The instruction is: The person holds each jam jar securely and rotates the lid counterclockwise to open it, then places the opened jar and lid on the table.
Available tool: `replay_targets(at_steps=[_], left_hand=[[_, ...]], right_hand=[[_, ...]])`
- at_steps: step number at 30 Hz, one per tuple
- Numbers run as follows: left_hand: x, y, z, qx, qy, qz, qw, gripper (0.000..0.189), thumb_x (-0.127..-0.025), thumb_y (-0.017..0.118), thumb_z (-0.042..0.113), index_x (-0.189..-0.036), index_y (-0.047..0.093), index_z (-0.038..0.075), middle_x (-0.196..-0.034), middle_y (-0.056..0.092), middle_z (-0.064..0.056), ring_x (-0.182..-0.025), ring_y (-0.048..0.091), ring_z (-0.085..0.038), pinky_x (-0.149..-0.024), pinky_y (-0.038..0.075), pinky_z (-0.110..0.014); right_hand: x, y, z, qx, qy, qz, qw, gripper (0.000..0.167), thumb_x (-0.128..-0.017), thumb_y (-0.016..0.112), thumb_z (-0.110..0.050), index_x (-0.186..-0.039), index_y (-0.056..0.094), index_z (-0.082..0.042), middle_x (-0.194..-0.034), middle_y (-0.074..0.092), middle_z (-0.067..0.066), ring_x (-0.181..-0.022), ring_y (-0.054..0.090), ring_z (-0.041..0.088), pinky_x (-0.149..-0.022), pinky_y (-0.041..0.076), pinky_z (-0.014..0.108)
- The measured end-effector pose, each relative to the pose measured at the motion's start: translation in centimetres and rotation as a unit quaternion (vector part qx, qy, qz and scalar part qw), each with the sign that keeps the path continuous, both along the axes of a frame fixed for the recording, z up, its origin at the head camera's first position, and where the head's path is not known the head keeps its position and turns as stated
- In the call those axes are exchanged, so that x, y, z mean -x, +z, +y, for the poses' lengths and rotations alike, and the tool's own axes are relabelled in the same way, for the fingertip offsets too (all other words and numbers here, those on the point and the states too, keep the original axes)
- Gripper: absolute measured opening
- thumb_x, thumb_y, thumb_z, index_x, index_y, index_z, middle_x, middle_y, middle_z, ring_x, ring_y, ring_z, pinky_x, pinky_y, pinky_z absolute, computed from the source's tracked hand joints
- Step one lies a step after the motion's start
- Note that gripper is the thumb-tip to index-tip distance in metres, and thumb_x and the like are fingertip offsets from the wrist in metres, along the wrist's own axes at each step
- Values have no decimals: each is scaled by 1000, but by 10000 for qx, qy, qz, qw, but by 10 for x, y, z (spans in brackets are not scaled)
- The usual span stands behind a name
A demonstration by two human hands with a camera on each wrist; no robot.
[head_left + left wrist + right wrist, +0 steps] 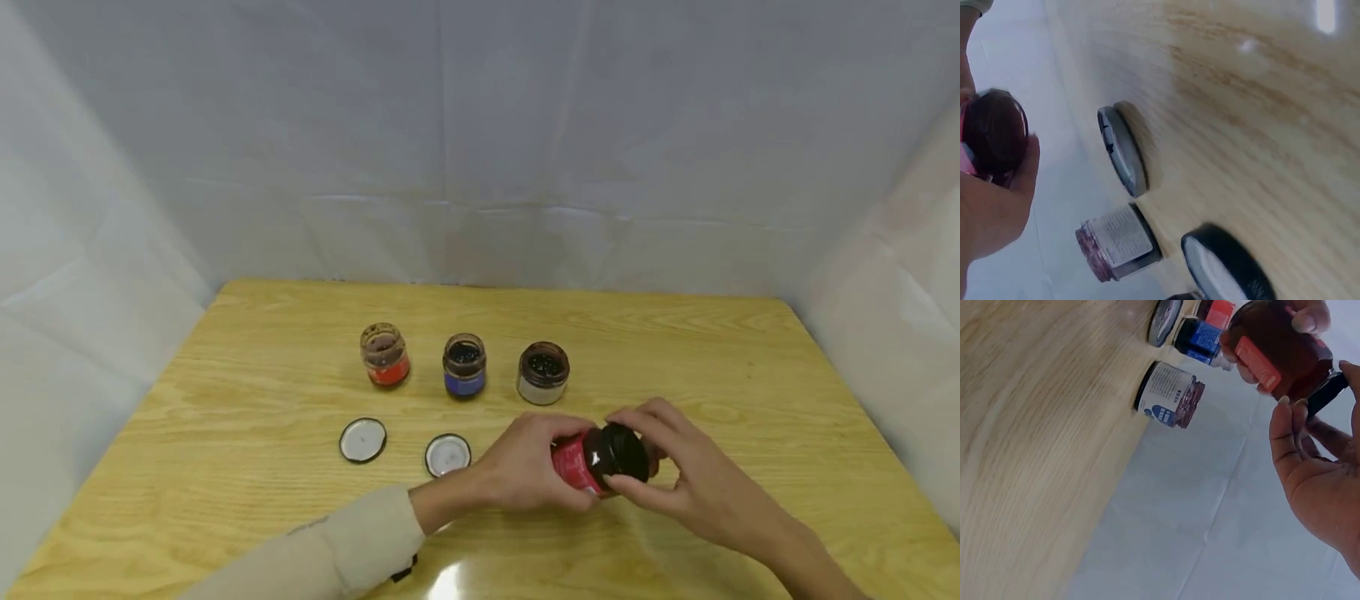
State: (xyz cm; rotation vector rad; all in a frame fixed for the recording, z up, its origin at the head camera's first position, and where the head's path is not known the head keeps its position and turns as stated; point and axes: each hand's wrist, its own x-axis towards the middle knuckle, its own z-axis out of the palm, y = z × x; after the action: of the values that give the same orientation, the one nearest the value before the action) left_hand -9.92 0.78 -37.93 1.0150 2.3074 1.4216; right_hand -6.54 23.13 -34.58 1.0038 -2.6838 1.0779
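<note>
My left hand (528, 467) grips the body of a dark jam jar (576, 463) with a red-pink label, its fingers wrapped round the glass. The jar is tilted, its black lid (627, 452) pointing right. My right hand (697, 483) pinches this lid by its edge between thumb and fingers. The right wrist view shows the lid (1327, 394) at the jar's mouth, with fingertips on its rim. In the left wrist view the jar's dark base (999, 134) faces the camera, and the lid end is hidden.
Behind the hands stand lidless jars with red (386, 357), blue (464, 367) and whitish (542, 373) labels. Upturned lids (363, 440) lie in front of them on the wooden table (247, 400), one lid (447, 455) right beside the left wrist. White sheeting (480, 167) encloses the table's back and sides.
</note>
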Motion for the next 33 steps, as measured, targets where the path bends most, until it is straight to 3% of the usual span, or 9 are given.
replay_targets(at_steps=[4, 7, 13, 20, 28, 33], left_hand=[[0, 1, -5, -187, -502, -412, 9977, 55, -69, 84, 20, -120, 63, 20, -99, 63, 14, -84, 60, 0, -69, 53, -20], [0, 1, -7, -219, -659, -609, 9957, 57, -70, 84, 20, -122, 62, 18, -101, 63, 13, -85, 61, -1, -71, 53, -21], [0, 0, -8, -103, -681, -581, 9959, 60, -71, 84, 22, -126, 61, 17, -103, 63, 12, -87, 60, 0, -72, 52, -19], [2, -1, -8, -49, -737, -579, 9956, 60, -71, 84, 22, -126, 60, 17, -105, 63, 12, -89, 60, 0, -74, 52, -19], [3, -4, -9, -81, -780, -731, 9942, 59, -70, 84, 19, -124, 60, 14, -105, 62, 11, -91, 60, -1, -76, 52, -20], [3, -5, -8, -91, -617, -746, 9953, 58, -69, 84, 17, -121, 59, 10, -103, 61, 10, -90, 59, -1, -77, 52, -20]], right_hand=[[-1, 4, 5, -90, 523, 40, 9986, 52, -82, 77, -22, -128, 55, -25, -115, 48, -8, -89, 49, 6, -68, 48, 22], [0, 7, 8, -187, 792, -50, 9967, 53, -83, 76, -22, -131, 54, -25, -120, 47, -8, -94, 50, 6, -72, 49, 23], [2, 9, 11, -279, 1150, 24, 9930, 55, -83, 76, -21, -132, 53, -21, -125, 47, -5, -103, 51, 10, -76, 51, 24], [4, 11, 13, -417, 1191, 316, 9915, 58, -81, 78, -24, -134, 53, -20, -127, 49, -5, -106, 53, 11, -79, 52, 26], [5, 14, 14, -551, 1366, 676, 9868, 61, -81, 78, -24, -136, 52, -20, -132, 49, -5, -115, 52, 12, -89, 45, 19], [7, 16, 19, -434, 1352, 457, 9888, 63, -82, 77, -19, -138, 50, -18, -135, 49, -4, -120, 49, 13, -93, 42, 18]])
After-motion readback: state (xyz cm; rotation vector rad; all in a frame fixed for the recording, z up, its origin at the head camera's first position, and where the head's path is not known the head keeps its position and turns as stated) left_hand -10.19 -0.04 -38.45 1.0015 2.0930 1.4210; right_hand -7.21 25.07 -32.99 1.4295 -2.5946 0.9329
